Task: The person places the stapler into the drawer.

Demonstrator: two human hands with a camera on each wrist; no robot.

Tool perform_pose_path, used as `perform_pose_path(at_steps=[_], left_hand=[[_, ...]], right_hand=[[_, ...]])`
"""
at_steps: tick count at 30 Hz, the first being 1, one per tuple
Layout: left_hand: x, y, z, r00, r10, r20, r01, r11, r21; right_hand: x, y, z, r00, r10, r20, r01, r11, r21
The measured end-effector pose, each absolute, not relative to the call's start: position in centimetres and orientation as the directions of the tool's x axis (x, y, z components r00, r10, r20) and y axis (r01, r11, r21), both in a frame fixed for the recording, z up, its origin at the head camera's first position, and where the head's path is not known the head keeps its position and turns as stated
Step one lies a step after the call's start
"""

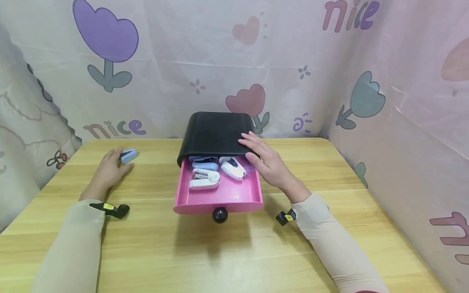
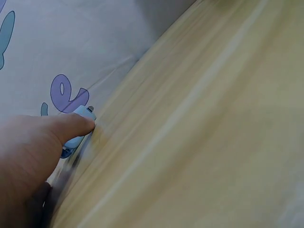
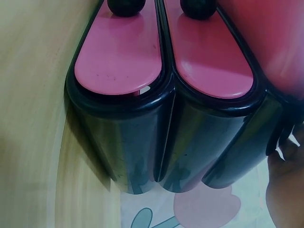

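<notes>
At the far left of the table lies a light blue stapler [image 1: 129,156]. My left hand [image 1: 110,171] is at its near left side, with the thumb spread from the fingers and the stapler's end between them. In the left wrist view the thumb overlaps the blue stapler [image 2: 81,114]. My right hand [image 1: 267,162] rests on the right edge of a black drawer cabinet [image 1: 220,132], its fingers laid over the top. The top pink drawer [image 1: 220,207] is pulled out. Inside are a white stapler [image 1: 204,181], a second white stapler [image 1: 234,169] and blue staplers [image 1: 205,166] towards the back.
A round black knob [image 1: 220,215] sticks out from the drawer front towards me. Below it, the cabinet's lower pink drawers [image 3: 118,57] are shut in the right wrist view. A printed curtain [image 1: 176,81] hangs behind the wooden table [image 1: 220,260] and along both sides.
</notes>
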State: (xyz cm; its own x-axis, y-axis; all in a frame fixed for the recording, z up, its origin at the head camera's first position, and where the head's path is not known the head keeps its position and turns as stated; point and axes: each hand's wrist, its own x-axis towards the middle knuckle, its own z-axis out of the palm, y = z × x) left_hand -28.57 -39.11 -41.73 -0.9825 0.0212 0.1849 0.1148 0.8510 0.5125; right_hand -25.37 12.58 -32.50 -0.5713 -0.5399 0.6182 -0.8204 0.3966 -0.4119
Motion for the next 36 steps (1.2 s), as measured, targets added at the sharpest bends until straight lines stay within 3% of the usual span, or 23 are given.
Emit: perform_pose_path(at_steps=[36], left_hand=[[-27.8, -37.5, -40.1, -0.985, -0.078, 0.153, 0.000, 0.891, 0.454]], right_hand=[[-25.3, 12.7, -32.4, -0.586, -0.536, 0.607, -0.810, 0.402, -0.427]])
